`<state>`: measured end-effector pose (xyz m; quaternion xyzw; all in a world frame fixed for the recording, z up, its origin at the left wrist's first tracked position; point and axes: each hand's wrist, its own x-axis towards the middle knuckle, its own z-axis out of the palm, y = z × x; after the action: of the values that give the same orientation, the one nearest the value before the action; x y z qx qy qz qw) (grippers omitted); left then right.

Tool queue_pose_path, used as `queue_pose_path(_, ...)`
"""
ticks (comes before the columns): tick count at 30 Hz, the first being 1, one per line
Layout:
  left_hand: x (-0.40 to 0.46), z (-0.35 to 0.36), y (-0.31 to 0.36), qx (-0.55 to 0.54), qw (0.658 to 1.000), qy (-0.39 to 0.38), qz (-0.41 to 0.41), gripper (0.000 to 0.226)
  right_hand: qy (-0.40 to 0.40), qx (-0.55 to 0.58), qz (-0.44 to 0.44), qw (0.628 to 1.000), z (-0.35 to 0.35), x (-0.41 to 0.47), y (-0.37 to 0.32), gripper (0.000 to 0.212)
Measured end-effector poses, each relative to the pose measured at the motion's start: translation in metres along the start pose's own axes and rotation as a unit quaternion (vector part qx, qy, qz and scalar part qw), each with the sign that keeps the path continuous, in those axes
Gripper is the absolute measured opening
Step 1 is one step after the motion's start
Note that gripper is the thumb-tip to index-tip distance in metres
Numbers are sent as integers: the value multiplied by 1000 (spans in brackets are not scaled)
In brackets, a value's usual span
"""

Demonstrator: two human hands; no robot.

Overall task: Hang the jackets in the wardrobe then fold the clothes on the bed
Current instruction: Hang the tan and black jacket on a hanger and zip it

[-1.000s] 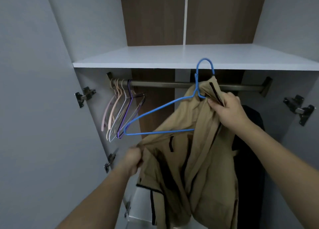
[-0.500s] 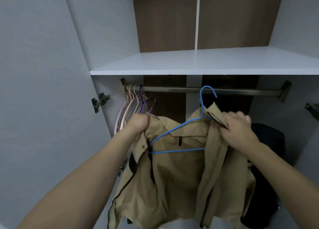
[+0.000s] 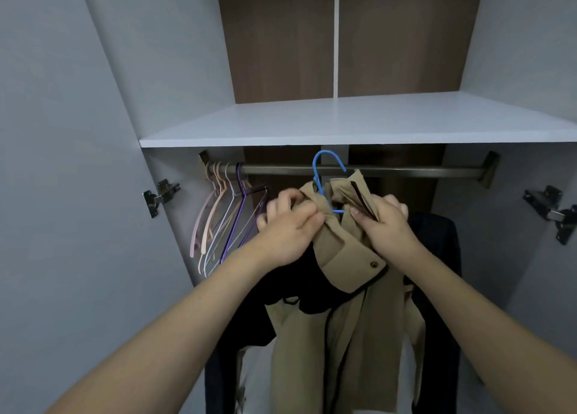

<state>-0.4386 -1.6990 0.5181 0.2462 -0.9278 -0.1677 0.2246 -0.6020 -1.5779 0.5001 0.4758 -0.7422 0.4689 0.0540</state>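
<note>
A tan cotton jacket with black piping and a brass snap button hangs bunched on a blue wire hanger just below the dark metal wardrobe rail; whether the hook rests on the rail cannot be told. The left hand pinches the collar fabric below the rail, and the right hand is clenched on the opposite collar. Pastel wire hangers hang at the rail's left end.

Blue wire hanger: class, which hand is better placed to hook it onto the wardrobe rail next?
Probably the right hand: it grips the tan jacket collar just under the blue wire hanger, whose hook overlaps the metal rail. The left hand pinches the other collar side.
</note>
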Motion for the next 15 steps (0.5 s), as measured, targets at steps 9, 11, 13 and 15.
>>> queue_pose_path(9, -15, 23, -49, 128, 990, -50, 43, 61, -62, -53, -5, 997, 34, 6, 3, 17)
queue_pose_path(11, -11, 23, -57, 92, 995, -29, 11, 64, -57, -108, -9, 992, 44, 16, 5, 19)
queue_pose_path(13, 0, 20, -63, 43, 999, -6, -23, 64, -64, -154, -7, 986, 56, 28, 5, 24)
queue_pose_path(15, 14, 15, -69, 7, 999, 9, -50, 62, -111, -143, 20, 983, 70, 40, 3, 31)
